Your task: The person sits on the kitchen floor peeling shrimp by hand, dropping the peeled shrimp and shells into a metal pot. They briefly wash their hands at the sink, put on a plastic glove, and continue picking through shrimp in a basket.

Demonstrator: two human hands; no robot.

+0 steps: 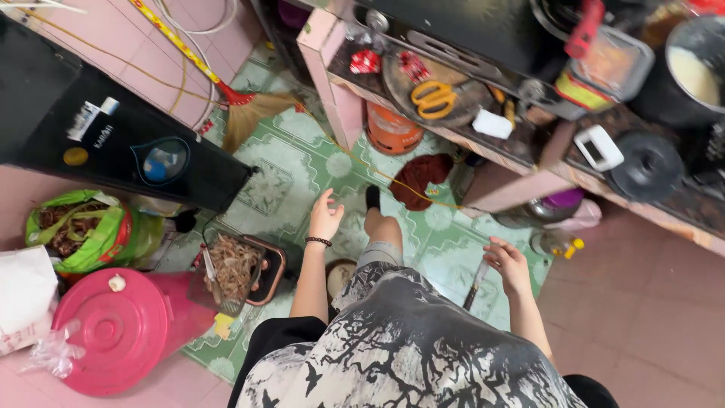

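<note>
Head view, lower middle of the frame: right hand (507, 263) has its grip closed around a knife (475, 285) pointing floorward; left hand (325, 215) hangs wide, holding nothing, above a small bowl (339, 276). Carrying seems underway; next comes lowering toward that bowl, I judge.

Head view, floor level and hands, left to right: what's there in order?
Pink bucket lid → basket of dried scraps → left hand, open, empty → dark red cloth → right hand gripping a knife → clear bottle with yellow cap.
</note>
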